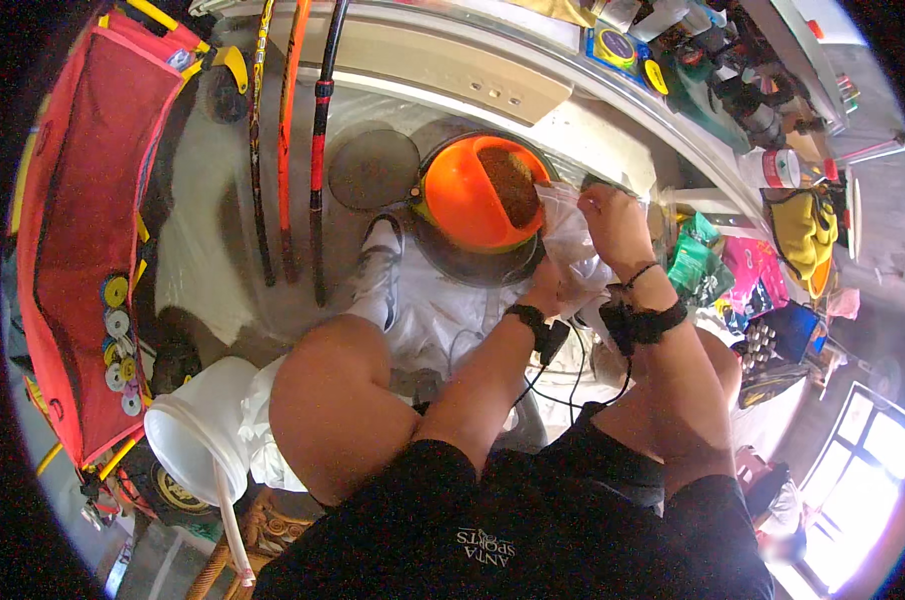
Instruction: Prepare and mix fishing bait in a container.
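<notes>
A clear plastic bag [570, 244] hangs between my hands at the right rim of an orange bowl [452, 195]. My right hand [610, 217] is closed on the bag's upper edge. Lower down, my left hand [548, 287] grips the bag's side, its fingers partly hidden by the plastic. A divider splits the bowl; brown granular material [509, 184] lies in the right section. The bowl rests on a dark round container [467, 266], whose round lid [374, 169] lies open to the left. What the bag holds is unclear.
Three fishing rods [284, 150] stand left of the lid. Further left are a long red bag [85, 225] with line spools and a white bucket [197, 431]. A cluttered shelf [715, 82], yellow gloves [803, 229] and a green packet [696, 255] lie right. Black cables [572, 375] hang from my wrists.
</notes>
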`<move>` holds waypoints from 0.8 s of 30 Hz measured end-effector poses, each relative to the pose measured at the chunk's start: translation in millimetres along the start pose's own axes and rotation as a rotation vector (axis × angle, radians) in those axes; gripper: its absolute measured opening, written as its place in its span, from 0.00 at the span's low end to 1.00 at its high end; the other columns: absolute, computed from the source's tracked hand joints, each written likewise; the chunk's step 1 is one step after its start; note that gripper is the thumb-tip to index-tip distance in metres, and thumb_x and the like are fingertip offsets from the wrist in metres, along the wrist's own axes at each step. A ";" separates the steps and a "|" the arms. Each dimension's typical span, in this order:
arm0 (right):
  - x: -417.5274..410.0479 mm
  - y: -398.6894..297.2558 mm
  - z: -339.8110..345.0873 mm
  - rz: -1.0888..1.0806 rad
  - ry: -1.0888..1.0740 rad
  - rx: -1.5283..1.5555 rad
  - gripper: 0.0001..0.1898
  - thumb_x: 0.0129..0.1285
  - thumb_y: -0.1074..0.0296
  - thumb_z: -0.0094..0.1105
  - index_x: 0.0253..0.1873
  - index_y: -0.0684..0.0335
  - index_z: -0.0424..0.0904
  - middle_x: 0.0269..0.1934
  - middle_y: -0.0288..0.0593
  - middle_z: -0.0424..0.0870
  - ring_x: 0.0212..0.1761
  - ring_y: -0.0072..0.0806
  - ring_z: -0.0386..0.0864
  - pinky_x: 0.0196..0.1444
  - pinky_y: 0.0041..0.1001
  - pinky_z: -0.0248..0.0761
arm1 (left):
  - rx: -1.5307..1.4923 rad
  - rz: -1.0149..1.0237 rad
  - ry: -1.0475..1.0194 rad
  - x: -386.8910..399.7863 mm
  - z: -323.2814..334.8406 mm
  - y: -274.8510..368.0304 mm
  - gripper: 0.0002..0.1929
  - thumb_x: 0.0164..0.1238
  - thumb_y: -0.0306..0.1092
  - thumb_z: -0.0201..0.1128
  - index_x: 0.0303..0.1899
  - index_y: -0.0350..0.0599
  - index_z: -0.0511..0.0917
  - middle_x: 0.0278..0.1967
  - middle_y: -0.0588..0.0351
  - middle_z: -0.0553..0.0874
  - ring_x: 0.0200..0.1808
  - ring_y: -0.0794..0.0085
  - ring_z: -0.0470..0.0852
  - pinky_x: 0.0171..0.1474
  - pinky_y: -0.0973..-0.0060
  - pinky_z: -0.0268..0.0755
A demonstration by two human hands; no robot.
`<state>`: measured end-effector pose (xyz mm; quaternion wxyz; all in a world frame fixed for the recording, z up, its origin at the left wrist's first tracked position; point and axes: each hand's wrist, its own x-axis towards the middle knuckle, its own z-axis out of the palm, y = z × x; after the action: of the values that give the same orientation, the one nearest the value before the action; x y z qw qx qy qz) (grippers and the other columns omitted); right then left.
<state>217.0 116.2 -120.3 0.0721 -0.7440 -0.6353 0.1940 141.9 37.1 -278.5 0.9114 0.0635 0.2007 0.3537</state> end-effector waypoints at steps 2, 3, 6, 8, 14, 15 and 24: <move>-3.3 -6.3 -2.7 0.004 -0.004 0.005 0.11 0.69 0.62 0.56 0.42 0.62 0.85 0.38 0.60 0.86 0.42 0.57 0.84 0.47 0.49 0.79 | -0.228 -0.089 0.001 8.2 -11.8 -3.7 0.21 0.79 0.51 0.48 0.61 0.48 0.76 0.56 0.51 0.82 0.57 0.59 0.83 0.56 0.54 0.80; -4.5 -9.5 -3.9 0.007 -0.012 -0.008 0.11 0.69 0.62 0.56 0.42 0.62 0.85 0.38 0.60 0.85 0.42 0.57 0.84 0.47 0.49 0.79 | -0.163 -0.049 -0.012 12.4 -16.0 -6.3 0.21 0.79 0.50 0.49 0.61 0.48 0.76 0.56 0.52 0.83 0.57 0.59 0.83 0.55 0.54 0.80; -6.9 -17.6 -3.0 -0.013 -0.027 -0.012 0.11 0.69 0.62 0.57 0.43 0.63 0.84 0.38 0.61 0.85 0.42 0.57 0.84 0.47 0.48 0.79 | -0.337 -0.019 -0.015 11.5 -28.5 -7.3 0.21 0.79 0.50 0.49 0.61 0.48 0.75 0.55 0.52 0.83 0.57 0.61 0.83 0.56 0.56 0.80; -4.3 -20.4 1.1 -0.067 -0.022 0.023 0.12 0.69 0.61 0.57 0.43 0.64 0.84 0.38 0.61 0.85 0.43 0.57 0.84 0.47 0.48 0.78 | -0.515 -0.033 -0.098 3.7 -35.6 0.1 0.21 0.80 0.50 0.49 0.62 0.48 0.75 0.55 0.52 0.83 0.56 0.61 0.84 0.57 0.57 0.79; 26.3 -35.8 36.5 -0.194 -0.091 -0.007 0.13 0.68 0.61 0.58 0.43 0.65 0.84 0.39 0.61 0.85 0.42 0.56 0.84 0.47 0.47 0.79 | -0.341 -0.042 0.116 -35.6 -61.4 32.2 0.17 0.78 0.46 0.51 0.58 0.48 0.76 0.51 0.53 0.84 0.53 0.60 0.85 0.59 0.59 0.79; 34.3 -41.4 44.8 -0.225 -0.113 -0.045 0.13 0.67 0.61 0.58 0.43 0.65 0.84 0.39 0.61 0.86 0.42 0.56 0.85 0.47 0.47 0.79 | -0.322 -0.044 0.148 -41.0 -64.6 35.8 0.15 0.76 0.44 0.56 0.55 0.48 0.78 0.48 0.53 0.85 0.52 0.61 0.85 0.58 0.62 0.80; 91.1 -77.6 105.7 -0.382 -0.188 -0.420 0.12 0.62 0.64 0.56 0.37 0.65 0.87 0.39 0.60 0.87 0.40 0.47 0.88 0.42 0.41 0.82 | 1.180 0.198 0.320 -72.4 -29.5 74.3 0.37 0.46 0.46 0.79 0.59 0.40 0.74 0.51 0.44 0.85 0.54 0.54 0.84 0.60 0.63 0.76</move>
<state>116.4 204.3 -207.5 -0.1073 -0.5885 -0.7938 0.1092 35.3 42.9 -262.9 0.6440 0.5213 0.4899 0.2711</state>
